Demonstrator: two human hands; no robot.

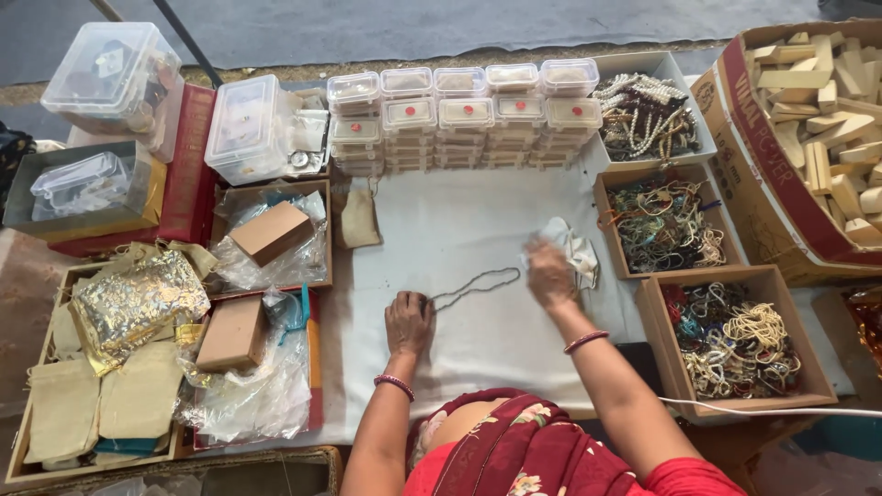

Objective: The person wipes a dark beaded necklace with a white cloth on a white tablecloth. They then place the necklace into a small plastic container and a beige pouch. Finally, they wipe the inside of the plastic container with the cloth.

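Your left hand (409, 323) lies palm-down at the centre of the frame, knuckles up, with the fingers curled closed and pinching the near end of a thin beaded chain (476, 285). The wrist carries a red bangle (394, 385), and the forearm runs down toward the lower edge of the frame.

The chain lies as a narrow loop on the white cloth (441, 220) that covers the bench. It runs from your left hand up and to the right, ending just beside your right hand.

Your right hand (549, 274) sits right of centre, slightly blurred, with the arm extended diagonally from the lower right. The fingers appear to be closed on a crumpled white cloth rag (571, 246), pressing it to the bench at the far end of the chain. A second bangle (586, 342) circles this wrist.

Surrounding items:
- Stacked clear plastic boxes (464, 115) stand in rows across the upper centre.
- Three open trays of bead jewellery (733, 338) line the right side.
- A cardboard carton of wooden blocks (822, 119) fills the upper right.
- Fabric pouches (101, 395) and small brown boxes (233, 332) lie at the lower left.
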